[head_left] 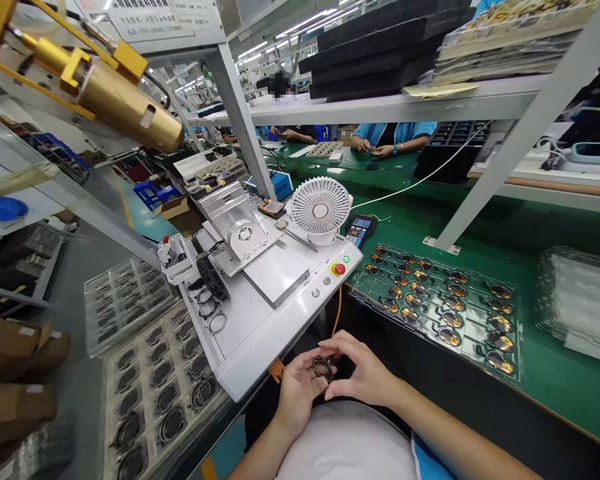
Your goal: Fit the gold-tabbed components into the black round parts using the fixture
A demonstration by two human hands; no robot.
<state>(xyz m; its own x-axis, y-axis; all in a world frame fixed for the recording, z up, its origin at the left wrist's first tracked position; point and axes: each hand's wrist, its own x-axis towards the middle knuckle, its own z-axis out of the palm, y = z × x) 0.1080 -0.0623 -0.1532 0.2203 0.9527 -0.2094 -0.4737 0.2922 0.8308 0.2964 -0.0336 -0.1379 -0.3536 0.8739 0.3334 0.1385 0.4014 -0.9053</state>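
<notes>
Close to my body, in front of the machine's edge, a small dark ring-shaped part (pixel 323 367) is held between my two hands. My left hand (pixel 297 387) is closed around its left side, palm up. From the right, my right hand (pixel 363 373) curves over, with its fingers and thumb at the ring's edge. The fingers hide part of the ring. Nearest to both hands is a white machine base (pixel 260 363) with buttons and a red emergency stop (pixel 339 269).
On the green bench, a clear tray (pixel 475 313) holds several round parts with orange film. Trays of dark rings (pixel 145 380) lie at left. A white fan (pixel 321 208), metal fixture (pixel 245 237) and gold cylinder (pixel 130 107) stand around the machine. A co-worker (pixel 393 137) sits across.
</notes>
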